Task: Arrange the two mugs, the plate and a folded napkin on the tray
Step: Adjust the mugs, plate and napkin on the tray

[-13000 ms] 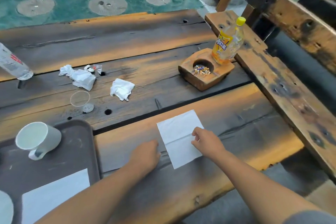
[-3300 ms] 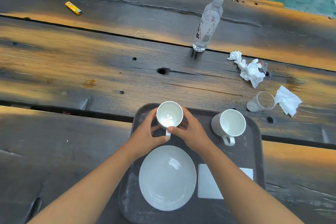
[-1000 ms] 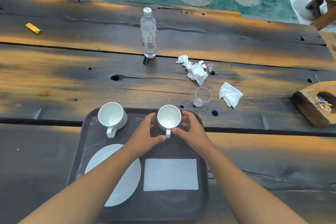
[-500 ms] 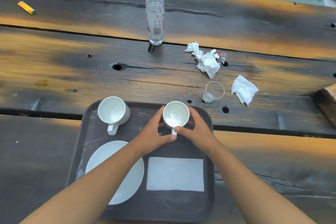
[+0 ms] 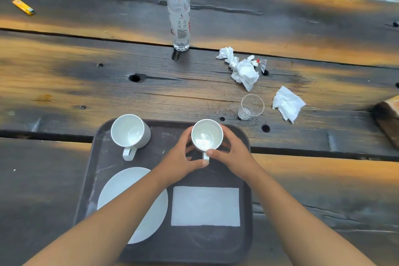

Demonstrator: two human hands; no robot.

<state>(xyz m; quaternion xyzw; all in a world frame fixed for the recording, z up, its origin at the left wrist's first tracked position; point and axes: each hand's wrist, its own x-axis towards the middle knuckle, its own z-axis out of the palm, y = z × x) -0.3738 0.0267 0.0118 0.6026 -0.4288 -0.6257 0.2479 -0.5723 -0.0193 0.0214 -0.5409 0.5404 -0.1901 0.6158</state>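
A dark tray [image 5: 194, 244] lies on the wooden table in front of me. At its far right stands a white mug [image 5: 206, 135], handle toward me, cupped by my left hand [image 5: 181, 158] and my right hand [image 5: 232, 153] from either side. A second white mug [image 5: 129, 133] stands at the tray's far left, handle toward me, untouched. The white plate [image 5: 121, 188] lies at the near left, partly under my left forearm. A folded white napkin [image 5: 205, 206] lies flat at the near right.
Beyond the tray stand a clear water bottle [image 5: 179, 15] and a small clear plastic cup [image 5: 250, 107]. Crumpled tissues [image 5: 244, 70] and another tissue [image 5: 288, 103] lie at right. A yellow lighter [image 5: 23, 6] is far left; a wooden block [image 5: 388, 119] is at the right edge.
Both hands stay around the right mug on the tray, where it has barely shifted. The view has moved closer and tilted down slightly.
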